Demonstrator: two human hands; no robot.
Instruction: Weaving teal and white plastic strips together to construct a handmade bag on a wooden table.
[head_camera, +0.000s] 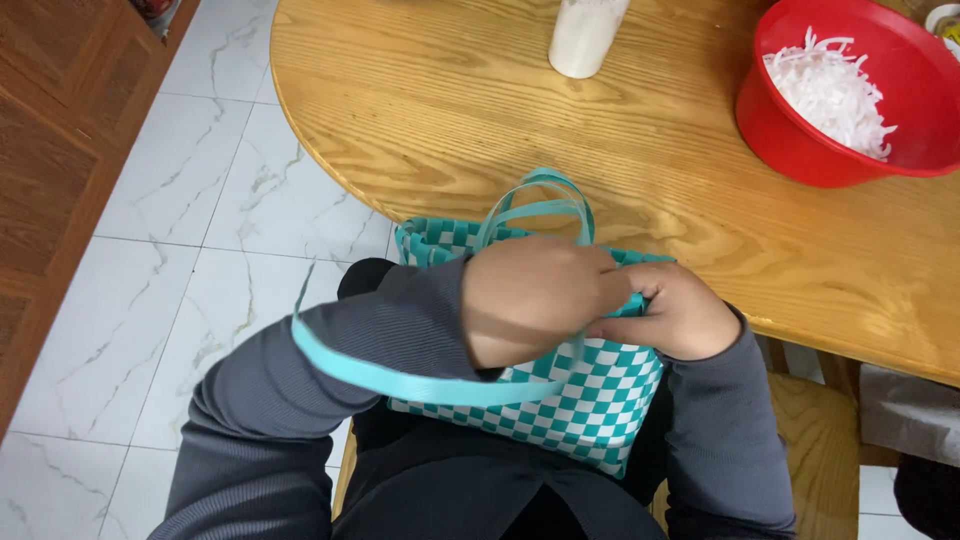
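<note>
A teal and white checkered woven basket (585, 405) rests on my lap against the edge of a round wooden table (480, 110). My left hand (530, 298) is closed over the basket's top rim, pinching teal plastic strips. My right hand (675, 312) grips the rim beside it, the two hands touching. A long loose teal strip (400, 378) curves from under my left forearm out to the left. Two teal strip loops (540, 205) arch above the rim, over the table edge.
A red bowl (800, 150) of shredded white material stands at the table's right. A white bottle (583, 38) stands near the far middle. White marble floor tiles (200, 260) lie to the left, with a wooden cabinet (50, 170) beyond. I sit on a wooden chair (815, 440).
</note>
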